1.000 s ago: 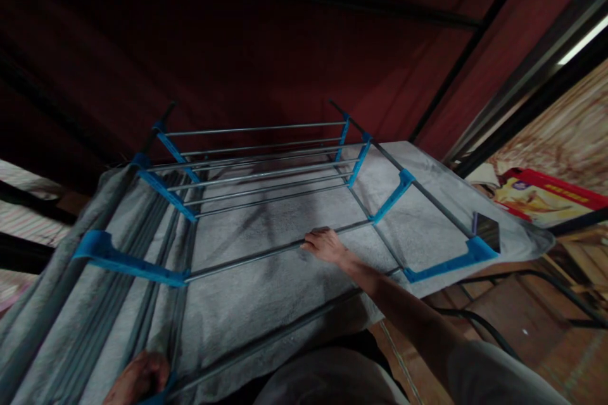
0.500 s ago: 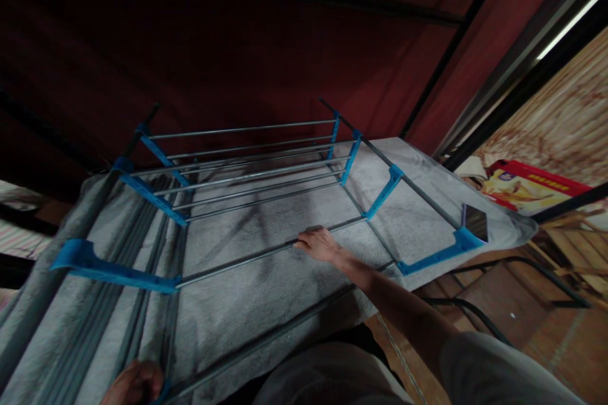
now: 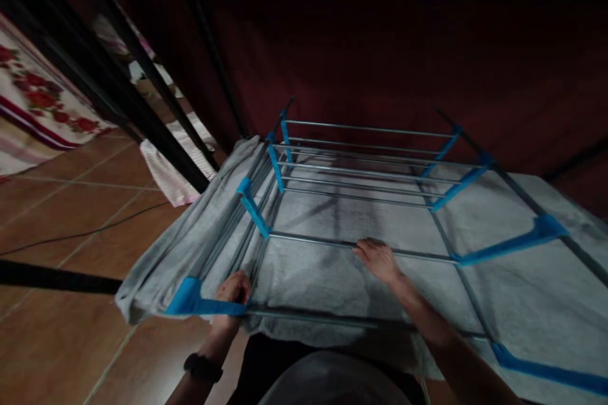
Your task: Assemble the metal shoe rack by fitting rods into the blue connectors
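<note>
Head view: grey cloth [image 3: 323,285] ends along a slanting left edge, beyond which bare tiled floor [image 3: 71,221] opens at lower left, crossed by a dark bar [image 3: 57,277]; a dark red panel [image 3: 361,57] bounds the top. On the cloth, the rack [image 3: 327,242] spans centre to lower right. Near centre, the right hand [image 3: 377,258] reaches forward, palm down, fingers wrapped over a crossbar [image 3: 422,254]. Lower left, the left hand [image 3: 232,290] curls beside a blue bracket [image 3: 209,307]; whether its fingers grip, I cannot tell.
</note>
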### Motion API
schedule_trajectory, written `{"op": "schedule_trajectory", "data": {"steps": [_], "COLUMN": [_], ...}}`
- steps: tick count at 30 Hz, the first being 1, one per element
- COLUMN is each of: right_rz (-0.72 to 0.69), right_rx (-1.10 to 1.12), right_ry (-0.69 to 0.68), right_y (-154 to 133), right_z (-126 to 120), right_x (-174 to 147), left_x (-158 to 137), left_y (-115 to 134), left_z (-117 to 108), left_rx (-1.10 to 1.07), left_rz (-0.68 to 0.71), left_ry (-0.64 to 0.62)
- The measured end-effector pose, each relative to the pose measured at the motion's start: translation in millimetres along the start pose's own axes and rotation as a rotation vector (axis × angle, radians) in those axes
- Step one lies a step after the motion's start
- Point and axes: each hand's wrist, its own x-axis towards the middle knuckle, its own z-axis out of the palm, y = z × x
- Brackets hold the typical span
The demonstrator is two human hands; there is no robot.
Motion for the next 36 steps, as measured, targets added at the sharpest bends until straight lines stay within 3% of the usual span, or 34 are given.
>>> {"op": "schedule_trajectory", "data": {"steps": [5, 14, 22, 29, 32, 36], "right_rz": [-0.016, -0.047, -0.068, -0.095, -0.073, -0.100], "right_rx": [-0.007, 0.011, -0.025, -0.031, -0.054, -0.063], "right_ry": [-0.034, -0.107, 0.108, 0.188, 0.168, 0.041], "right_y": [7.5, 14.3, 7.4, 2.8, 3.0, 7.8], "right_z": [2.6, -1.7, 19.9, 16.2, 11.1, 4.1], "right_x": [-2.1, 3.5, -19.1, -18.4, -14.4, -7.9], "left_x": [-2.0, -2.0, -1.2, -2.0, -1.6, -0.6], "left_y": [5.3, 20.9, 28.0, 33.9, 35.7, 37.3], "left_z": [8.9, 10.0, 11.1, 6.8, 7.4, 10.2], "left_rx": [-0.283, -0.336, -0.399, -0.338, -0.352, -0.359], "left_rz": [-0.249, -0.280, -0.334, -0.297, -0.310, -0.325], "left_ry": [0.046, 0.065, 0.077, 0.056, 0.051, 0.064]}}
